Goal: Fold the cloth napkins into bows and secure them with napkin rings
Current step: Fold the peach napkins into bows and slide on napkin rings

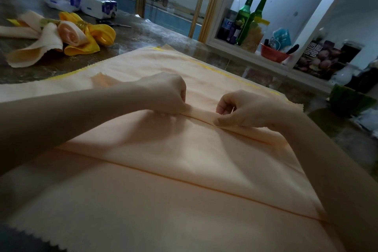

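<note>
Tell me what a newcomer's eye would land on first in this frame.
First comes the big peach napkin filling the foreground, with the left hand and right hand pinching a narrow fold across its middle. Next are the finished peach and yellow bows at the far left, then the two green bottles at the upper right.

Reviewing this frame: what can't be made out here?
Left hand, head view: fingertips curled under it, against the fold of the napkin.
Left end of the napkin, head view: cut off by the frame edge.
Labels on the bottles, head view: too small and dim.
Dark thing behind the yellow bow, head view: blurred.
</note>
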`<state>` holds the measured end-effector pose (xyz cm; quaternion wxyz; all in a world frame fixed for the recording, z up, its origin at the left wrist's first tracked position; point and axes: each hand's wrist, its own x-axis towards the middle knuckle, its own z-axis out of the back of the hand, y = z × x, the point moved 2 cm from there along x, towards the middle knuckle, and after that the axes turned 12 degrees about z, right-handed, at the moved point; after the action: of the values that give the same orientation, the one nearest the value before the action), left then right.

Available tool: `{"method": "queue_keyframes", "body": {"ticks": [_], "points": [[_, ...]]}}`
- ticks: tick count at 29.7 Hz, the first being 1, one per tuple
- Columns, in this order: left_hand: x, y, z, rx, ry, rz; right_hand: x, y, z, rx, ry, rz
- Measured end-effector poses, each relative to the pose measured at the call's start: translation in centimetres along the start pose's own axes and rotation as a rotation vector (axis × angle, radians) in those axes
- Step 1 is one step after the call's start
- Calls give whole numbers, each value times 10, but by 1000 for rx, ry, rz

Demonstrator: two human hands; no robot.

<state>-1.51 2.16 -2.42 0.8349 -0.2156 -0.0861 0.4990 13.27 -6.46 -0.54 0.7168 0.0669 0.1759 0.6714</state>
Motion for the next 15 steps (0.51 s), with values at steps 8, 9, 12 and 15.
{"method": "queue_keyframes", "body": {"ticks": [8,9,12,15], "points": [[-24,-2,1,341,-243,-165,0,15,-5,-175,56,61],[-25,0,2,314,-210,-157,-1,15,-3,-143,97,45],[-24,3,4,212,-144,-166,-8,13,3,2,215,8],[-23,5,2,163,-75,-170,-11,13,4,67,218,26]]}}
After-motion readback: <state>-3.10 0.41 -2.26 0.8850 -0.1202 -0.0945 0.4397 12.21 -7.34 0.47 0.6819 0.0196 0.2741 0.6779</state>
